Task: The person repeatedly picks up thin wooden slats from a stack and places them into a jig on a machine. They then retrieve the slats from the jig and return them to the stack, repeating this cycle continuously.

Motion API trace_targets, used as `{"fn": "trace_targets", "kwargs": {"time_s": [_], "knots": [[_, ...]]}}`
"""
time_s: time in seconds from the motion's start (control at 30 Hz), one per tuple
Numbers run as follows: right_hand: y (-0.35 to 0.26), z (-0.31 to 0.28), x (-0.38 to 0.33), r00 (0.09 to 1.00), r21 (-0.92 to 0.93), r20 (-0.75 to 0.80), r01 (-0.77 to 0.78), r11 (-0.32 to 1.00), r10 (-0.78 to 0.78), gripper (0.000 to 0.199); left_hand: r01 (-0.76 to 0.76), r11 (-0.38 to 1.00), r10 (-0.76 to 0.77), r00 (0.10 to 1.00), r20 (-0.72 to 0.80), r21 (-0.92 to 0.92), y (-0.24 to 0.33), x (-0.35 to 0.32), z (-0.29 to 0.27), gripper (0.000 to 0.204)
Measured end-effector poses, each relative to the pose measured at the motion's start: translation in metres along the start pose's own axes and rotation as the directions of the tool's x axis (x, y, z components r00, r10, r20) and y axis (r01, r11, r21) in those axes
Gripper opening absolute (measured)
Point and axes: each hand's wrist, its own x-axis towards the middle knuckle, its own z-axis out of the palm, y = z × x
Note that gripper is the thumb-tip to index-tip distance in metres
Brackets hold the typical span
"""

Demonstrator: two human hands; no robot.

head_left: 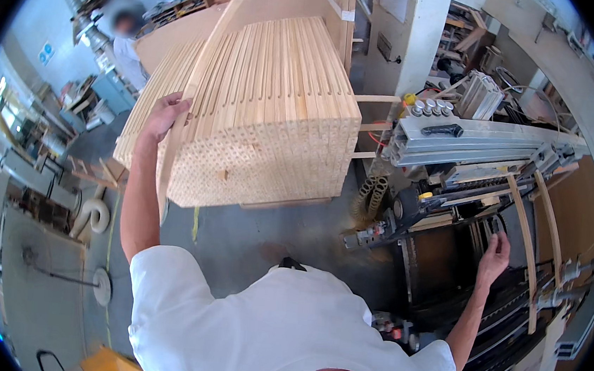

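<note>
A large stack of pale wooden strips (269, 105) stands in front of me, its cut ends facing me. My left hand (167, 114) is closed round a long wooden strip (214, 44) that slants over the left part of the stack; its near end reaches below the front face. On the right, my right hand (494, 258) hovers over the machine (447, 248), fingers slightly bent and apart, with nothing visible in them. Closest to it are the machine's dark bed and a thin curved wooden strip (524, 241) resting across the machine.
A second curved strip (551, 222) lies farther right. Grey metal beams (470, 148) and a coiled hose (373, 199) sit beside the stack. Behind stand a white pillar (419, 41) and a large board (277, 7). Another person (126, 50) is at the far left.
</note>
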Motion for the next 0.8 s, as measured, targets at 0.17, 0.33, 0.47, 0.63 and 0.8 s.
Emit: {"fn": "trace_targets", "kwargs": {"time_s": [0.17,0.33,0.47,0.63,0.8], "knots": [[-0.051,0.039,-0.099,0.973,-0.122,0.159,-0.150,0.981,0.168,0.027,-0.024,0.939,0.065,0.992,-0.109,0.343,-0.037,0.140,-0.007,0.045],[-0.058,0.046,-0.203,0.930,-0.242,0.158,-0.290,0.926,0.333,0.030,0.069,0.787,0.040,0.986,-0.163,0.613,-0.055,0.218,0.019,0.057],[-0.076,0.029,-0.265,0.913,-0.366,0.054,-0.359,0.858,0.405,0.030,0.032,0.766,0.048,0.993,-0.106,0.642,-0.064,0.263,0.035,0.057],[-0.098,0.009,-0.315,0.875,-0.350,-0.031,-0.462,0.815,0.483,0.030,0.006,0.868,0.016,0.999,-0.040,0.496,-0.082,0.316,0.046,0.053],[-0.128,-0.009,-0.351,0.866,-0.405,-0.067,-0.478,0.780,0.496,0.029,-0.385,0.460,0.359,0.905,0.229,0.800,-0.122,0.396,0.006,0.047]]}}
